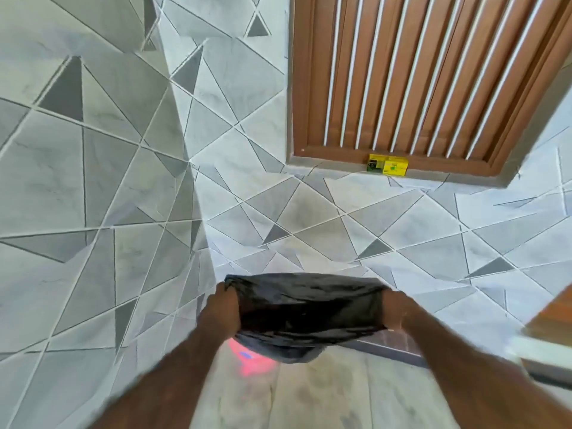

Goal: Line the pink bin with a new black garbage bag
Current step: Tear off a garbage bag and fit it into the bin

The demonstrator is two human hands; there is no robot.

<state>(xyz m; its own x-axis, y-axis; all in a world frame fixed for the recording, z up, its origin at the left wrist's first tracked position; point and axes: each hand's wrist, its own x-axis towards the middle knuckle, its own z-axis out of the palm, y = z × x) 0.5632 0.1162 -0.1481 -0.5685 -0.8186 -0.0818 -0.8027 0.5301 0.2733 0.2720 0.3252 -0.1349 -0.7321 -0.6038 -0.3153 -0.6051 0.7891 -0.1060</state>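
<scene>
While both hands, left hand [223, 308] and right hand [399, 311], gripped black bag [306, 311] mouth stretched over pink bin [247, 356], mostly hidden below: thin film likely to tear or slip off rim if overstretched.

You've got grey triangle-pattern wall tiles [93, 181], a brown slatted window [418, 82], and a yellow box [388, 165] on its sill's front edge.

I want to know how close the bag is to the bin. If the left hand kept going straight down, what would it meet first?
Probably the pink bin, which shows just below the left hand under the black bag. The blur leaves the gap unclear.
</scene>
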